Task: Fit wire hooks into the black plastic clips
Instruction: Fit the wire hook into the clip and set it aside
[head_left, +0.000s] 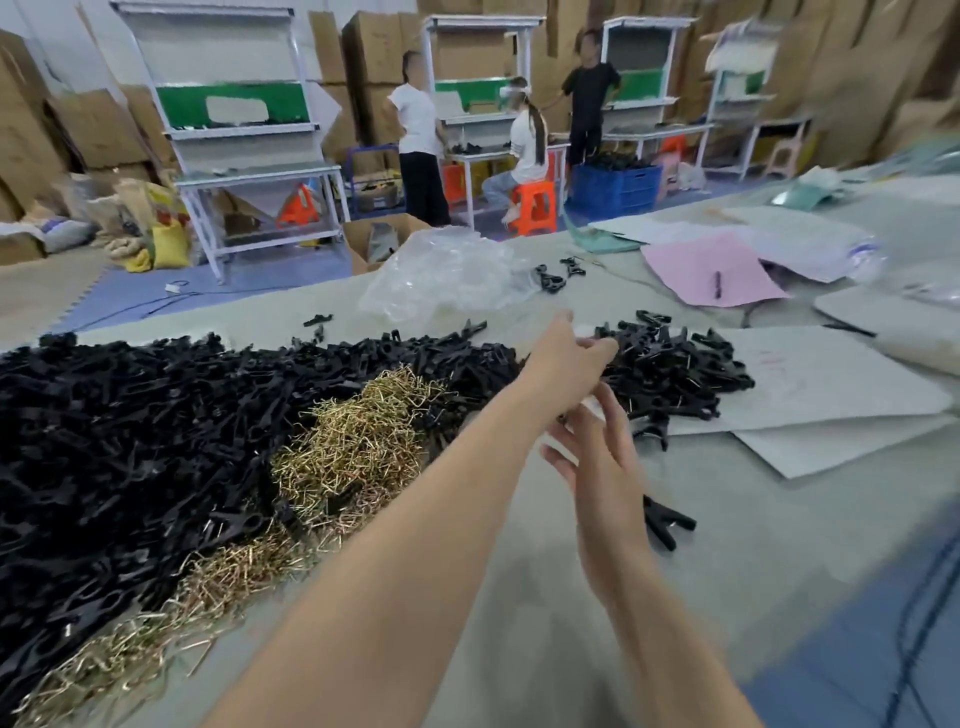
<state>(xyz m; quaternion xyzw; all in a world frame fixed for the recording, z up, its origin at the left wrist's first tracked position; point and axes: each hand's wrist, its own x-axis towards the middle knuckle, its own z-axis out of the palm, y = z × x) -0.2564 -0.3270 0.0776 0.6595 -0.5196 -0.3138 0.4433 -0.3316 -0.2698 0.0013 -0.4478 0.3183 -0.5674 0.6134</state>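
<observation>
A big heap of black plastic clips (156, 415) covers the left of the table. Brass wire hooks (358, 441) lie in a mound against it and trail toward the near edge. A smaller pile of clips (675, 369) sits on white paper to the right. My left hand (566, 358) reaches across, fingers stretched out to the edge of that smaller pile, and I see nothing held in it. Below it my right hand (597, 457) hovers with fingers spread and empty. One loose clip (667, 525) lies on the table just right of my right wrist.
A crumpled clear plastic bag (447, 275) lies behind the piles, with a few stray clips (550, 278) near it. Pink paper (711, 270) with a pen and white sheets (831, 379) cover the right side. People stand and sit at workbenches far behind.
</observation>
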